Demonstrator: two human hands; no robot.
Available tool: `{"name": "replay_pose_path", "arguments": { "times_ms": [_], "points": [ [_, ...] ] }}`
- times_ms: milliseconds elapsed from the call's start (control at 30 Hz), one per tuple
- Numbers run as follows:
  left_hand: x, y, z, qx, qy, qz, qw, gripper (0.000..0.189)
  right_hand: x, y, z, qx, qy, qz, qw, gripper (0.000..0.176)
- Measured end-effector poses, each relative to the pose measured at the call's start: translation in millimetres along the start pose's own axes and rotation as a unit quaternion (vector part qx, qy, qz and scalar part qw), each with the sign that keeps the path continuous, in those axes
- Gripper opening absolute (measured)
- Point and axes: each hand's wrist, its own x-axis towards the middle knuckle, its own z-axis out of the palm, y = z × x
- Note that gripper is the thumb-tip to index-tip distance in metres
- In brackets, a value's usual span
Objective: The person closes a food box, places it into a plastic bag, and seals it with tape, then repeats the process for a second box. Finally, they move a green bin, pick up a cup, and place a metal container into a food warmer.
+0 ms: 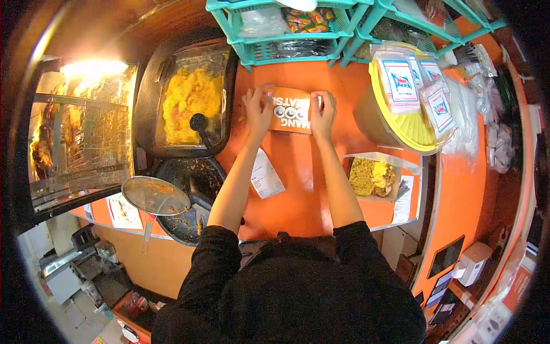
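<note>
"What stands at the far left?"

"A lit glass case (86, 137), with browned pieces inside, though glare blurs them. Beside it, a round strainer (156, 196) overlaps a dark pan (197, 166) smeared with orange bits."

"And beyond the pan?"

"A black-rimmed container (229, 74) of yellow rice (192, 94). A round black utensil head (198, 121) shows over the rice."

"Where is the left hand?"

"The left hand (259, 109) is at the left edge of a printed carton (291, 110), fingers bent. I can't tell whether it grips or only touches. Below, near the forearm, a paper slip (266, 175) lies on the orange counter (338, 71)."

"Where's the carton itself?"

"On the counter's middle, between the two hands, which are apart. Its white lettering is upside down from here. Past it stands a turquoise rack (234, 35) with packets on its tiers."

"The right hand?"

"The right hand (323, 114) has thumb and curled fingers pinched on the carton's right edge."

"What comes after that?"

"An open box (348, 163) of rice with a yellow topping, near the right forearm. Farther up is a bucket (369, 117) under a yellow lid (395, 123), with labelled packs (401, 83) lying on the lid."
</note>
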Motion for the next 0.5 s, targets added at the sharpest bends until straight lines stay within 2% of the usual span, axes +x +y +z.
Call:
{"name": "replay_pose_path", "arguments": {
  "times_ms": [33,133,200,233,267,300,333,367,400,433,467,500],
  "points": [
    [-1,0,2,0.072,-0.008,0.013,0.997,0.014,0,4,-1,-0.041,-0.007,0.008,0.999,0.011],
    [-2,-12,16,0.127,0.029,-0.011,0.991,0.011,0,12,1,-0.114,-0.030,0.046,0.992,0.009],
    [0,-23,20,0.099,0.050,0.013,0.994,0.010,1,22,7,-0.010,0.036,-0.028,0.999,0.009],
    [3,-26,21,0.072,0.074,0.034,0.994,0.010,3,21,6,-0.013,0.040,-0.030,0.999,0.009],
    [4,-30,20,0.069,0.074,0.038,0.994,0.010,4,19,6,0.110,-0.011,0.062,0.992,0.009],
    [6,-27,17,-0.130,0.014,-0.066,0.989,0.010,4,15,4,0.228,-0.062,0.152,0.960,0.009],
    [7,-22,15,-0.321,-0.050,-0.165,0.931,0.011,-1,9,3,0.228,-0.058,0.148,0.961,0.009],
    [9,-18,13,-0.324,-0.053,-0.159,0.931,0.011,-8,2,3,0.182,-0.052,0.161,0.969,0.012],
    [12,-5,9,-0.198,-0.110,-0.158,0.961,0.014,-12,0,2,0.134,-0.045,0.173,0.975,0.015],
    [10,3,8,-0.068,-0.163,-0.154,0.972,0.017,-20,8,5,0.046,-0.036,0.065,0.996,0.020],
    [6,12,12,-0.072,-0.167,-0.147,0.972,0.017,-35,16,7,-0.022,-0.026,0.080,0.996,0.021],
    [-3,21,25,0.111,-0.122,-0.059,0.985,0.022,-53,7,4,-0.092,-0.015,0.095,0.991,0.023]
  ]
}}
